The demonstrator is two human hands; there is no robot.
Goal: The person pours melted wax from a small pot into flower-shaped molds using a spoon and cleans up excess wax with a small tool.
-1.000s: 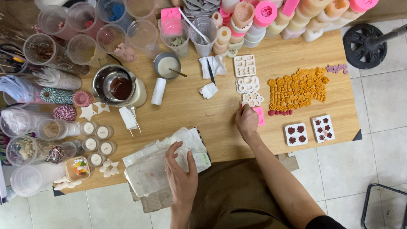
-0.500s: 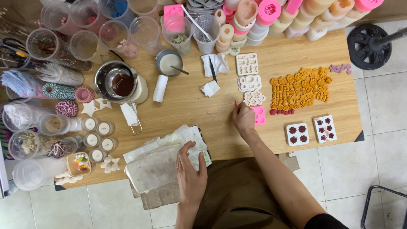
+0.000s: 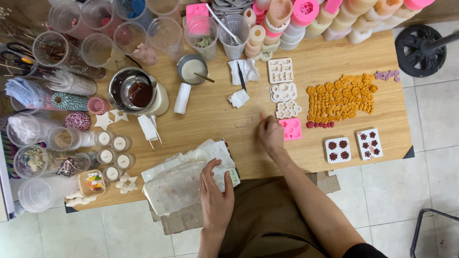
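Left hand (image 3: 216, 193) lies open on the white paper stack (image 3: 184, 179); right hand (image 3: 270, 135), loosely curled, has shifted beside the pink mould (image 3: 291, 129).

Bright, even, soft light falls from above across the wooden table (image 3: 210, 112), with no hard shadows; only faint, short ones sit under the right hand (image 3: 271, 135) and the left hand (image 3: 216, 193). The clear plastic cups (image 3: 98, 48) carry small highlights, and the metal pot (image 3: 136, 91) shows mild glare. The right hand is slightly motion-blurred. The centre is sharp, while straight table edges bow slightly near the frame edges.
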